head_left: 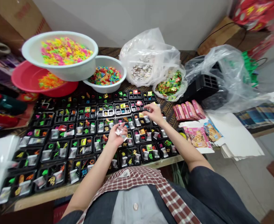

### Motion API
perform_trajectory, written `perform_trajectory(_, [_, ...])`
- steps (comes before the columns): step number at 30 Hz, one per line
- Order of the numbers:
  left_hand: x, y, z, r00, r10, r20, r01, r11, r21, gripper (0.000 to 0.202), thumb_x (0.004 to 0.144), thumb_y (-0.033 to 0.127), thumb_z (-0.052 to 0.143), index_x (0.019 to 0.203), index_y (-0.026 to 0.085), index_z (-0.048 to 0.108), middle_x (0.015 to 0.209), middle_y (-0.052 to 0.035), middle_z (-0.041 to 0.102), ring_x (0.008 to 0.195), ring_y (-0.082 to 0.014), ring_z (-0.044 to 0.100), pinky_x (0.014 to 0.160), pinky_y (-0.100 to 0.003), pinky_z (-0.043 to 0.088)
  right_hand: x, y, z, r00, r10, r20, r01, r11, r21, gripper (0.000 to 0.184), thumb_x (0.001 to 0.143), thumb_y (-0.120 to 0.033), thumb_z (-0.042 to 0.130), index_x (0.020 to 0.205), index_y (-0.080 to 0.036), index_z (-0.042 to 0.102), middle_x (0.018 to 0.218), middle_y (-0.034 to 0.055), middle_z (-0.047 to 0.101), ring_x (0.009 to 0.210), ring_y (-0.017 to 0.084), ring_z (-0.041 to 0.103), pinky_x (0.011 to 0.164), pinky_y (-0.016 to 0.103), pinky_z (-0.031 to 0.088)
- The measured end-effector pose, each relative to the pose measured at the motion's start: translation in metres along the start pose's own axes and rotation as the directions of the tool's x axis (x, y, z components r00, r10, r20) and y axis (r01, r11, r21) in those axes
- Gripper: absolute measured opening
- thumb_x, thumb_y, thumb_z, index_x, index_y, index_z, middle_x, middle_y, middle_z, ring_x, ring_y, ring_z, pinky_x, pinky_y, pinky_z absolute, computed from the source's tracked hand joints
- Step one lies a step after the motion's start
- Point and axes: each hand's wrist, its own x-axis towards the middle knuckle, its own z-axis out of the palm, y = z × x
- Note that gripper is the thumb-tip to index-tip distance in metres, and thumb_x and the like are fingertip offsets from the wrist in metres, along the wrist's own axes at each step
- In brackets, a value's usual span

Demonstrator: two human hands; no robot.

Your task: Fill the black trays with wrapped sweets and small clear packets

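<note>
My left hand (118, 135), palm up with fingers curled, holds several small white wrapped packets (120, 132) above the middle trays. To its right, my right hand (153, 112) reaches over a black compartment tray (137, 106). Its fingers are stretched and slightly apart, with nothing visible between them. Just below those fingertips lies a white packet (146, 119). Rows of black trays cover the table, holding small colourful plastic pieces and shiny sachets. Nearer trays also hold white packets, such as this white packet (74, 176).
Behind the trays stand a large pale basin (27, 51), a red basin (17, 77) and a smaller pale basin (104, 89), all with colourful pieces. Plastic bags (148, 46) of sachets stand at the back. Pink boxes (189, 110) and printed cards (198, 137) lie right.
</note>
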Motion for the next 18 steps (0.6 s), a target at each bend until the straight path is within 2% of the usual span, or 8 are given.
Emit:
perform_trajectory(1, [0.001,0.001,0.001,1.000,0.015,-0.020,-0.016,1.000,-0.021,0.019,0.089,0.019,0.041,0.088,0.011,0.058,0.061,-0.0030,0.051,0.048,-0.0084,0.048,0.037,-0.013,0.032,-0.015,-0.015,0.010,0.988,-0.122,0.092,0.118,0.992,0.046,0.032,0.069,-0.038,0.082,0.094,-0.023,0.070,0.088,0.0031,0.063,0.078,0.016,0.055,0.075,0.031,0.046])
perform_trajectory(3, [0.004,0.002,0.003,0.997,0.050,-0.060,-0.051,0.998,-0.021,0.021,0.090,0.020,0.041,0.087,0.011,0.059,0.062,-0.0037,0.053,0.049,-0.0094,0.050,0.040,-0.016,0.038,-0.042,-0.041,0.028,0.837,-0.475,0.270,0.446,0.880,0.164,0.037,0.076,-0.041,0.076,0.108,-0.024,0.068,0.102,0.0065,0.065,0.092,0.019,0.059,0.082,0.033,0.048])
perform_trajectory(5, [0.005,0.001,0.002,0.995,0.070,-0.076,-0.069,0.998,0.005,0.021,0.090,0.020,0.042,0.089,0.010,0.061,0.060,-0.0030,0.054,0.048,-0.0103,0.051,0.044,-0.019,0.043,-0.063,-0.057,0.043,0.680,-0.665,0.309,0.632,0.745,0.214,0.026,0.089,-0.033,0.062,0.113,-0.025,0.067,0.111,0.0089,0.065,0.100,0.019,0.059,0.086,0.036,0.049])
perform_trajectory(6, [0.006,0.000,0.001,0.995,0.072,-0.075,-0.071,0.997,0.018,0.020,0.089,0.020,0.043,0.090,0.010,0.061,0.059,-0.0026,0.055,0.048,-0.0108,0.052,0.045,-0.020,0.045,-0.070,-0.061,0.049,0.656,-0.696,0.292,0.668,0.715,0.206,0.023,0.093,-0.029,0.055,0.112,-0.025,0.068,0.111,0.0091,0.065,0.100,0.019,0.059,0.086,0.036,0.049])
perform_trajectory(9, [0.006,-0.003,-0.004,0.995,0.071,-0.064,-0.068,0.997,0.036,0.017,0.087,0.018,0.047,0.092,0.010,0.062,0.057,-0.0017,0.057,0.051,-0.0122,0.056,0.049,-0.022,0.048,-0.079,-0.066,0.055,0.702,-0.678,0.219,0.646,0.735,0.206,0.026,0.097,-0.022,0.045,0.104,-0.025,0.070,0.101,0.0086,0.068,0.091,0.018,0.061,0.082,0.035,0.051])
perform_trajectory(12, [0.005,-0.005,-0.009,0.992,0.078,-0.094,-0.072,0.995,0.074,0.012,0.087,0.018,0.051,0.091,0.012,0.061,0.060,-0.0022,0.059,0.053,-0.0123,0.060,0.050,-0.022,0.051,-0.064,-0.064,0.045,0.821,-0.555,0.138,0.511,0.820,0.258,0.025,0.097,-0.026,0.045,0.100,-0.023,0.070,0.093,0.0072,0.069,0.087,0.017,0.062,0.081,0.035,0.052])
perform_trajectory(15, [0.003,-0.005,-0.010,0.994,0.063,-0.086,-0.050,0.989,0.142,0.010,0.089,0.020,0.053,0.089,0.014,0.061,0.064,-0.0025,0.059,0.047,-0.0083,0.054,0.039,-0.014,0.041,-0.021,-0.048,0.028,0.947,-0.321,-0.009,0.316,0.927,0.202,0.022,0.096,-0.029,0.048,0.091,-0.021,0.069,0.089,0.0053,0.070,0.085,0.017,0.062,0.082,0.033,0.050])
perform_trajectory(18, [0.000,-0.006,-0.009,0.996,0.079,-0.032,-0.070,0.972,0.226,0.006,0.087,0.019,0.057,0.088,0.014,0.061,0.058,0.0015,0.052,0.038,-0.0032,0.039,0.031,-0.010,0.023,0.036,-0.015,0.017,0.998,-0.045,-0.051,0.047,0.998,0.042,0.016,0.089,-0.022,0.054,0.083,-0.018,0.068,0.088,0.0051,0.070,0.085,0.017,0.061,0.084,0.032,0.047])
